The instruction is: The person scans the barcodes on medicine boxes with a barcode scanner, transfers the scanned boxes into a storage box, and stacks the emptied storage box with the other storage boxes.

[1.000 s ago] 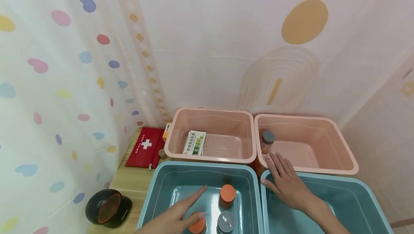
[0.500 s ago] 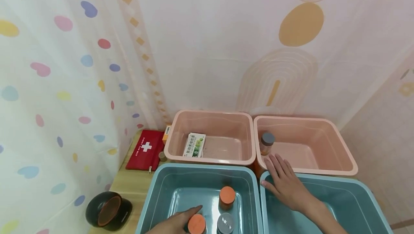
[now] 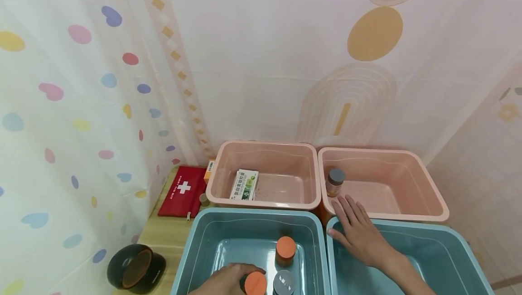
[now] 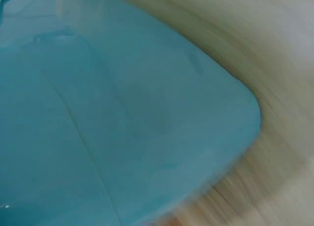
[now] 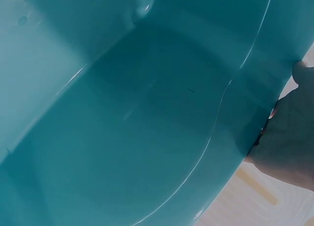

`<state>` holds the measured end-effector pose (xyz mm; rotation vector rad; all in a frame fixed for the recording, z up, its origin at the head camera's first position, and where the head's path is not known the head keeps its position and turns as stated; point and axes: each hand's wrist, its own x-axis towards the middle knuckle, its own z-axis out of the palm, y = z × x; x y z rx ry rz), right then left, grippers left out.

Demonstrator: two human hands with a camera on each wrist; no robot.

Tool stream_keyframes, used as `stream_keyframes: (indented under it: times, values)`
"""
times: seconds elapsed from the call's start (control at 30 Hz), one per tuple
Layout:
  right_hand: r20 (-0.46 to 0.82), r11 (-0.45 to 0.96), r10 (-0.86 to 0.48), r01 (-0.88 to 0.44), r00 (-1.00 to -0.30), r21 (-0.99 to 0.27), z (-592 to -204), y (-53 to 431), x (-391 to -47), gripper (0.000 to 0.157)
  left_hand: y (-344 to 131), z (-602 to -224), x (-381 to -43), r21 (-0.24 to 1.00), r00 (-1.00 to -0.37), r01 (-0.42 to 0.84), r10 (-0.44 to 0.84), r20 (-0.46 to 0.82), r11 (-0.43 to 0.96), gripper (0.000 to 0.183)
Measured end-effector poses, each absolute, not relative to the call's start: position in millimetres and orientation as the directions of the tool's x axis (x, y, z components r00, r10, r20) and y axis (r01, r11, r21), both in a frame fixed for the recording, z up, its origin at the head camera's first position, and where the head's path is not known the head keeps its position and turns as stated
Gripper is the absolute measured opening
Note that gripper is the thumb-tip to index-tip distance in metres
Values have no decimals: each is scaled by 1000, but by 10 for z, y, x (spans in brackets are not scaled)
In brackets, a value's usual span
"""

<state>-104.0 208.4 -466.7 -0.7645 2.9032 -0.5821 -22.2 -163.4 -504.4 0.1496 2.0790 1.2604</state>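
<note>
Conceivably, the left hand point(image 3: 226, 280), fingers curled round the nearer orange-capped bottle point(image 3: 255, 283) in the left blue tub point(image 3: 253, 212), could topple the gray-capped bottle point(image 3: 284, 282) by drifting right; the right hand point(image 3: 360, 239) has straight, empty fingers.

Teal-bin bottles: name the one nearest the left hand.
The front orange-capped bottle, with the left hand around it; the grey-capped bottle and rear orange-capped bottle stand untouched.
</note>
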Motion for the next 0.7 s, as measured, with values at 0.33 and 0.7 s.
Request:
stream_keyframes:
  times: [0.33, 0.7]
  values:
    - [19, 795, -500, -467, -866, -388, -4645, 2051, -1047, 78, -1721, -4916, -256, 906, -802, -261, 449, -395, 332, 76]
    - [47, 788, -501, -478, -864, -388, -4738, 2096, -1033, 78, -1872, -4426, -5, 987, -936, -161, 315, -156, 11, 67]
